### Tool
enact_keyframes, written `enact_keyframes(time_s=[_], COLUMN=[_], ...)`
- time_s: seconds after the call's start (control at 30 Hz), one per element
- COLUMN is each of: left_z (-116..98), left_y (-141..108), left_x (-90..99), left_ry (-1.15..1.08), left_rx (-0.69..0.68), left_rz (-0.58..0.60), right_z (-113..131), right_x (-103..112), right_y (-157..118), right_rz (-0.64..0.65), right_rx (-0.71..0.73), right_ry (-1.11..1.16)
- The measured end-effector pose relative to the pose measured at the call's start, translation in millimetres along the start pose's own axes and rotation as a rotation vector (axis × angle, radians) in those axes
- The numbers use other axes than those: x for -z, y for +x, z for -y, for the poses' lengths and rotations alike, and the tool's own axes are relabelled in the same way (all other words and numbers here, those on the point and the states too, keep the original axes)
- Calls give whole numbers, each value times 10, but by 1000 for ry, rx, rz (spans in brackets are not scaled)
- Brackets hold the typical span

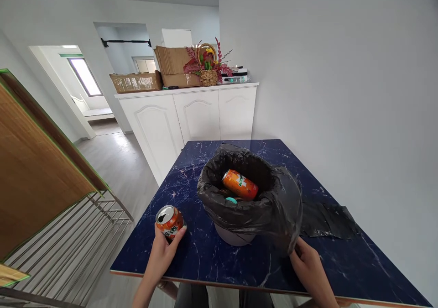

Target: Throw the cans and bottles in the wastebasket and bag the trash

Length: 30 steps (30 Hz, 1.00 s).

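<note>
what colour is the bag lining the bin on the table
Black; the bag shows best in the head view.

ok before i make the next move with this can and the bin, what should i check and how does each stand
1. Left hand has the orange can: ok, fingers and thumb are around it.
2. Orange can is empty: cannot tell, its top is opened but the inside is hidden.
3. Bin stands upright on the table: ok.
4. Mouth of the black bag is open: ok, a second can shows inside.
5. Black bag sits evenly around the rim: not ok, a loose flap stretches out to the right hand, which grips its edge.
</note>
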<state>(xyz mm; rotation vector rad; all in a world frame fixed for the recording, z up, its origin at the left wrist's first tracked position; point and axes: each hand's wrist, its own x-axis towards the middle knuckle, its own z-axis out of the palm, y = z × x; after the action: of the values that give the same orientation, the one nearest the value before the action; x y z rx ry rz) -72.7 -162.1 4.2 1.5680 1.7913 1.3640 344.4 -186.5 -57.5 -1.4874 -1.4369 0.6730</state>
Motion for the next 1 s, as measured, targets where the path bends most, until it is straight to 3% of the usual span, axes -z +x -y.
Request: enact_keyframes(time_s=[0.13, 0.3, 0.43, 0.53, 0.67, 0.83, 0.93, 1.0], left_z=[-351, -1297, -2046, -2382, -2557, -2584, -2562, -2545], left_y=[56, 173, 315, 458, 615, 703, 734, 751], left_x=[27, 85, 45, -63, -250, -429, -506, -533], left_ry=[-67, -107, -164, -251, -332, -392, -250, -49], left_rx=[-45, -201, -393, -504, -557, -454, -352, -387], left_rz=[-85, -169, -125, 30, 186, 309, 457, 457], right_z=[15, 80, 131, 145, 148, 140, 139, 150], right_x=[-7, 9, 21, 22, 17, 16, 16, 15], right_y=[-4, 1, 4, 14, 33, 38, 35, 32], right_rz=[12, 9, 14, 29, 28, 50, 51, 44], right_rx=[5, 38, 40, 32, 46, 52, 50, 59], right_ry=[2, 26, 47, 64, 95, 97, 91, 83])
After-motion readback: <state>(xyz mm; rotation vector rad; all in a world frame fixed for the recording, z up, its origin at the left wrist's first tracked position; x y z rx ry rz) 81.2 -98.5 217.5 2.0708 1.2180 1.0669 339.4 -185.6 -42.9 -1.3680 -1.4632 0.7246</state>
